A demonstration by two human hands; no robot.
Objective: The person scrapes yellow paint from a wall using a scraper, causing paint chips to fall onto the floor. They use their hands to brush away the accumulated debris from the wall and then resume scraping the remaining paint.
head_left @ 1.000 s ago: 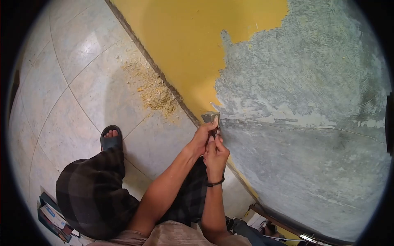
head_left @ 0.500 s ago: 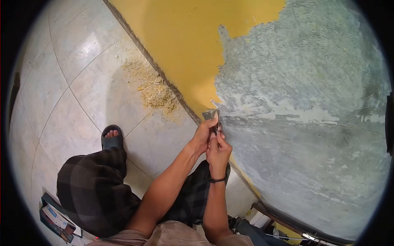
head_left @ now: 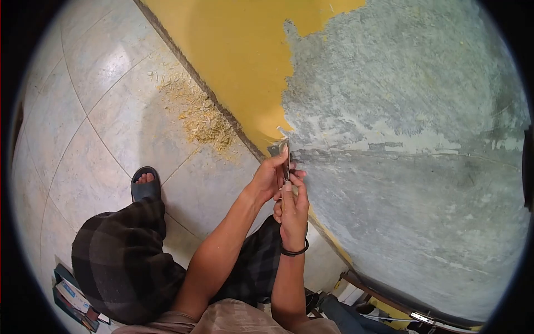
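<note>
Near the wall, my left hand (head_left: 270, 176) is closed on a metal scraper (head_left: 278, 148), its thumb pressed on the blade. Just below and to the right, my right hand (head_left: 291, 210), with a black band at the wrist, is closed round the handle of a thin tool (head_left: 287, 177), whose narrow part lies along the scraper. Both tools are close to the edge where yellow paint (head_left: 239, 61) meets bare grey wall (head_left: 389, 111). A small whitish flake (head_left: 282, 132) stands out just above the scraper.
Yellowish shavings (head_left: 208, 127) are heaped on the tiled floor (head_left: 105, 145) along the wall's base. My sandalled foot (head_left: 146, 183) rests on the tiles. At the lower left is a dark box (head_left: 62, 273) with papers and small items. Cables and a dark frame lie at the lower right.
The view has shifted slightly. The fingers of my right hand have moved along the thin tool, and more of its narrow part shows. My left hand still holds the scraper.
</note>
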